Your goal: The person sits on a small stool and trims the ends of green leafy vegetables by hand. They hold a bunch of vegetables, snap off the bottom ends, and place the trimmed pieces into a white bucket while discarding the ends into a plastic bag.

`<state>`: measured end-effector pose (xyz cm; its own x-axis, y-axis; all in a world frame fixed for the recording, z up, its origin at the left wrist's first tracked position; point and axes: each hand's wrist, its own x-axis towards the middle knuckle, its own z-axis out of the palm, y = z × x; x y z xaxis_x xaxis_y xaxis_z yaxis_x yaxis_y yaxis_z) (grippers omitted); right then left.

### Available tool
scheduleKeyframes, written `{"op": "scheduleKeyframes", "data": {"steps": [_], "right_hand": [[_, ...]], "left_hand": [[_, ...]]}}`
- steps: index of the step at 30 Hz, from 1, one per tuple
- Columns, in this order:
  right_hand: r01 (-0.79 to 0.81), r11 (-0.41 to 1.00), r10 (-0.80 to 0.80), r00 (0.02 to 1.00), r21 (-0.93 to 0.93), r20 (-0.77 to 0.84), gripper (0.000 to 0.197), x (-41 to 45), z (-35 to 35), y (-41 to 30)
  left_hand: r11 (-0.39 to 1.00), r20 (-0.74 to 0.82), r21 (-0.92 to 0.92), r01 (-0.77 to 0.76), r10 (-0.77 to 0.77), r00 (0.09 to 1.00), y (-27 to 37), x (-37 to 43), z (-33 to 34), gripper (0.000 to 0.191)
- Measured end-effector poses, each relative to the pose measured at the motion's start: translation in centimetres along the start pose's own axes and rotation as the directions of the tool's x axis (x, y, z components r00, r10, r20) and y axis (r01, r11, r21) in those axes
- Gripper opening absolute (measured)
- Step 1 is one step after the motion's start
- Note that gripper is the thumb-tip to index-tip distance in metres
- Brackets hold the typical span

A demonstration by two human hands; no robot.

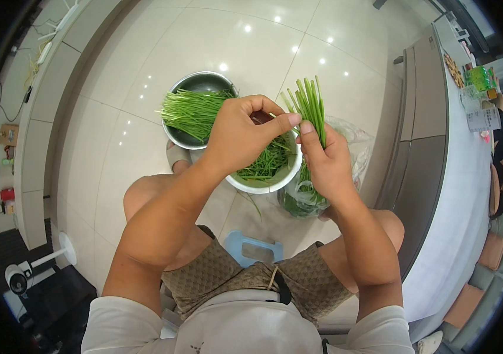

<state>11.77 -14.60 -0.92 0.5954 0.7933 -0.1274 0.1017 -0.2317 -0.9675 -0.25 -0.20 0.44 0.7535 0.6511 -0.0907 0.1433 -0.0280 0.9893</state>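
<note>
My right hand [329,155] is closed around a bundle of green garlic chives [311,101], their cut ends pointing up and away from me. The thumb and forefinger of my left hand [251,132] pinch at a thin stem beside the bundle. Below my hands stands a white-rimmed bucket [267,189] holding loose green leaves [262,167]. Beyond my left wrist, a steel bowl [203,78] holds a laid-out pile of chives [194,113]. Under my right hand, a clear plastic bag [304,201] contains more greens.
A blue plastic stool [251,248] stands on the tiled floor between my legs. A long cabinet [57,88] runs along the left. To the right is a table with drawers [424,101] and a pale cloth, with a person on a sofa beyond.
</note>
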Motion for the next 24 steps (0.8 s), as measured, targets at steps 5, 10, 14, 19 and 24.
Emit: {"op": "scheduleKeyframes", "data": {"steps": [5,10,14,19,24], "right_hand": [[-0.006,1.000,0.006,1.000,-0.014,0.001,0.034,0.0,0.0,0.2],[-0.011,1.000,0.011,1.000,0.025,0.013,0.036,0.0,-0.1,0.5],[-0.234,0.917,0.201,0.971,0.323,0.133,0.034,0.0,-0.4,-0.1],[-0.461,0.670,0.276,0.882,0.581,0.382,0.031,-0.1,-0.4,-0.9],[-0.612,0.477,0.235,0.780,0.631,0.580,0.031,0.1,-0.5,-1.0]], "left_hand": [[0.995,-0.019,-0.040,-0.097,0.096,0.995,-0.6,0.3,0.0,0.025],[0.996,0.009,-0.053,-0.072,0.073,0.997,-0.7,0.5,-0.3,0.025],[0.996,0.008,-0.054,-0.064,0.065,0.998,-0.8,0.4,-0.2,0.026],[0.987,-0.033,-0.071,-0.147,0.145,0.989,-1.4,0.3,0.3,0.023],[0.977,-0.064,-0.044,-0.207,0.204,0.977,-1.7,0.0,0.7,0.019]]}}
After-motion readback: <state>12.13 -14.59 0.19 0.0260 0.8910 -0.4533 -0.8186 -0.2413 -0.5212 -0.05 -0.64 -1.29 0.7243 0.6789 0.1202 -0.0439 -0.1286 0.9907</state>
